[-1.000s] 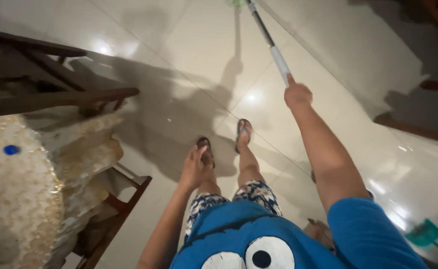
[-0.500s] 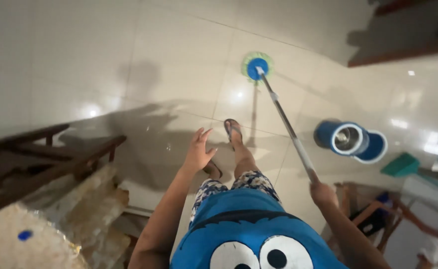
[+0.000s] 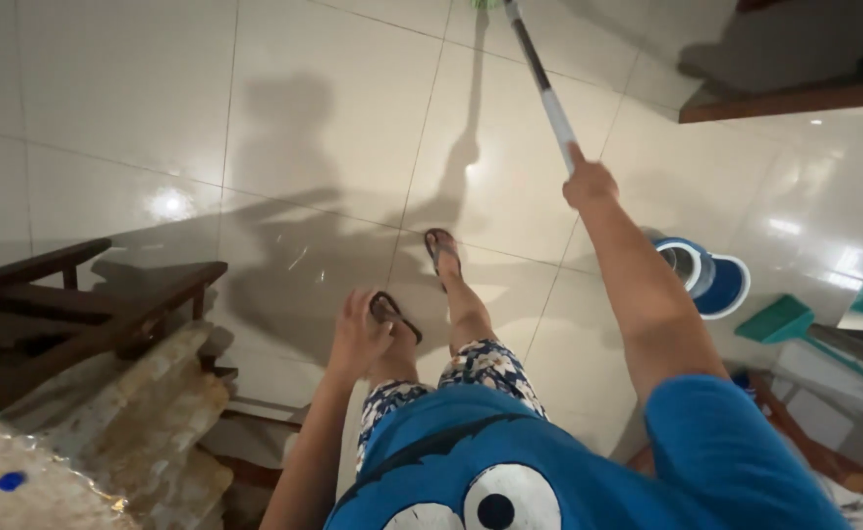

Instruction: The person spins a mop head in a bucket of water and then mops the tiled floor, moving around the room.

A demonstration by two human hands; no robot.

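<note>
Right hand (image 3: 589, 184), fingers closed round the mop handle (image 3: 541, 83), which runs toward 12 o'clock over the tiled floor (image 3: 333, 98). Left hand (image 3: 358, 334) hangs loosely open, empty. Blue bucket (image 3: 704, 275) at 3 o'clock; contents cannot be told.

We see a glossy white tiled floor (image 3: 333, 118); a blue mop bucket (image 3: 711, 278) and a teal dustpan (image 3: 783, 319) rest near its right edge.

Right hand (image 3: 589, 185) grips mop handle (image 3: 541, 83) (left free).

Glossy, smooth floor tiles (image 3: 323, 108) mirror the light; the mop handle (image 3: 541, 79) looks metal, the bench (image 3: 88, 304) dark wood.
</note>
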